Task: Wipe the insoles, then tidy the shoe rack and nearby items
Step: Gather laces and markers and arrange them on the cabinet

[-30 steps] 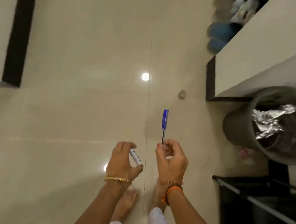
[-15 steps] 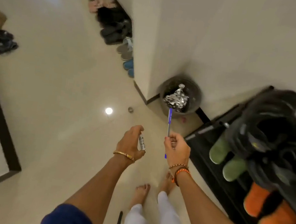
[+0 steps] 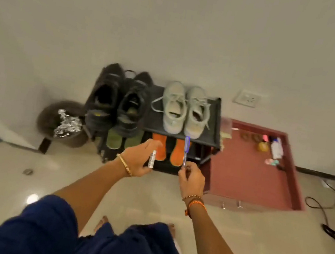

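Tidying stray items: left hand (image 3: 136,159) grips a small white tube (image 3: 152,159), right hand (image 3: 191,178) pinches a blue pen (image 3: 186,150); next, probably stowing both at frame right in the red tray (image 3: 247,175).

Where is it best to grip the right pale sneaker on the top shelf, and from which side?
Grip the right pale sneaker at its heel collar, coming from the front and above. The heels face the person at the shelf's front edge, and the opening looks clear for fingers. The loose laces lie farther back, and the left sneaker sits close alongside.
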